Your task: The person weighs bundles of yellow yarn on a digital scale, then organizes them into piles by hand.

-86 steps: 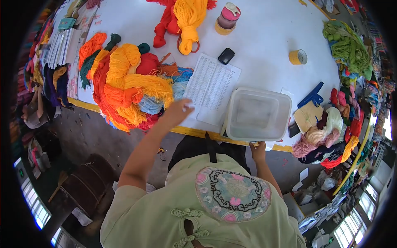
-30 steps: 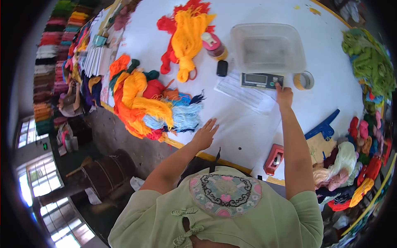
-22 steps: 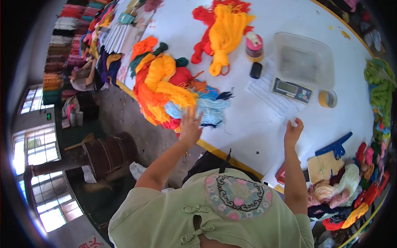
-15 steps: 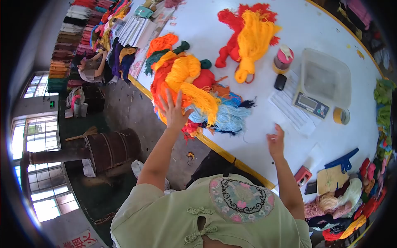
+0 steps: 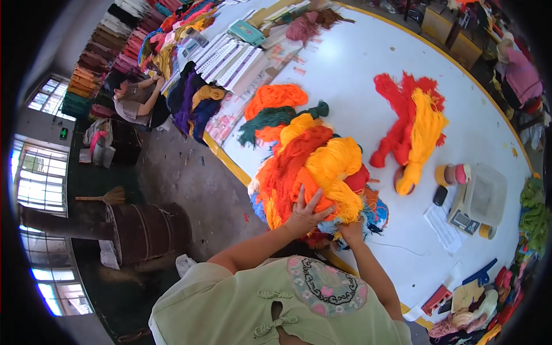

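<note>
A big heap of yarn skeins lies at the near edge of the white table point(image 5: 356, 103), with orange-red yarn point(image 5: 299, 158) and yellow yarn point(image 5: 336, 164) on top and light blue yarn underneath. My left hand point(image 5: 307, 215) rests on the orange yarn with its fingers spread. At the heap's lower right side is my right hand point(image 5: 351, 230); its fingers are hidden by the yarn. Dark green yarn point(image 5: 270, 123) and an orange skein point(image 5: 276, 99) lie behind the heap. Farther right, a yellow skein point(image 5: 425, 132) lies over red yarn point(image 5: 399, 115).
At the right are a digital scale point(image 5: 463, 222), a clear plastic tub point(image 5: 486, 192), a black phone-like object point(image 5: 440, 195) and tape point(image 5: 487, 231). Papers point(image 5: 230, 63) lie at the back left. A seated person point(image 5: 132, 100) is beyond them. A rusty drum point(image 5: 149, 230) stands left.
My right hand has moved left from above the bare table to the heap's side. My left hand is now on the orange yarn. The view has shifted, and the heap looks more bunched.
</note>
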`<state>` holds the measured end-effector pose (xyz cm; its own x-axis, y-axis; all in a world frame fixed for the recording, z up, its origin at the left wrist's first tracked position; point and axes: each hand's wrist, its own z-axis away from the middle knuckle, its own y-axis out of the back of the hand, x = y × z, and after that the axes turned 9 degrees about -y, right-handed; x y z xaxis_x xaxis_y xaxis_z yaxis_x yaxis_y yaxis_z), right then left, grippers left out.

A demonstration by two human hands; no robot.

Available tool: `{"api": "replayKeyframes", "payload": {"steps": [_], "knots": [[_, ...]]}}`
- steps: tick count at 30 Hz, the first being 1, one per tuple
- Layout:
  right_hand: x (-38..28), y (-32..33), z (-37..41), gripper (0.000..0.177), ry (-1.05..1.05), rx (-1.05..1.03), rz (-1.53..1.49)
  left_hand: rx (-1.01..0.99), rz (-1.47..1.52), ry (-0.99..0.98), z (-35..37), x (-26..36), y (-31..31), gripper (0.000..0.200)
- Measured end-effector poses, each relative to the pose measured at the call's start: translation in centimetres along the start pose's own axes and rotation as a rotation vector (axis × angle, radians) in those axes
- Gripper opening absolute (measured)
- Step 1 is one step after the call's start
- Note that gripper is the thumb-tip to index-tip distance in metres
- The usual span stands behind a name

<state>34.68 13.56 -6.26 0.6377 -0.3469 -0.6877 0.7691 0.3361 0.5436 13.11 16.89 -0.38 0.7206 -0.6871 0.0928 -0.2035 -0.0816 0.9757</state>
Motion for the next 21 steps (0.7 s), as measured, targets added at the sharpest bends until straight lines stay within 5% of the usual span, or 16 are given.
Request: {"api": "replayKeyframes", "payload": {"steps": [8,13,15,17,20,21], "knots": [[-6.0,-4.1,-6.6,0.061,-0.072,0.12,0.048,-0.167,0.145,-0.026,-3.9,-12.0,4.1,0.066],[-6.2,-4.5,-8.3,0.062,0.002,0.148,0.051,-0.368,0.295,-0.041,-5.6,-14.2,10.5,0.066],[-8.5,-2.3,-5.6,0.067,-0.094,0.071,-0.232,-0.296,0.432,-0.151,-4.4,-16.2,11.3,0.063],[-6.5,-2.4,-3.4,0.076,-0.034,0.182,-0.06,-0.113,0.437,-0.302,-3.3,-18.5,11.6,0.05],[-3.6,-3.2,1.1,0.082,-0.172,0.345,-0.091,-0.282,0.647,0.015,-2.7,-23.4,15.7,0.046],[-3.8,-3.0,2.8,0.077,-0.236,0.384,-0.087,-0.095,0.595,0.059,-2.1,-26.0,15.7,0.044]]}}
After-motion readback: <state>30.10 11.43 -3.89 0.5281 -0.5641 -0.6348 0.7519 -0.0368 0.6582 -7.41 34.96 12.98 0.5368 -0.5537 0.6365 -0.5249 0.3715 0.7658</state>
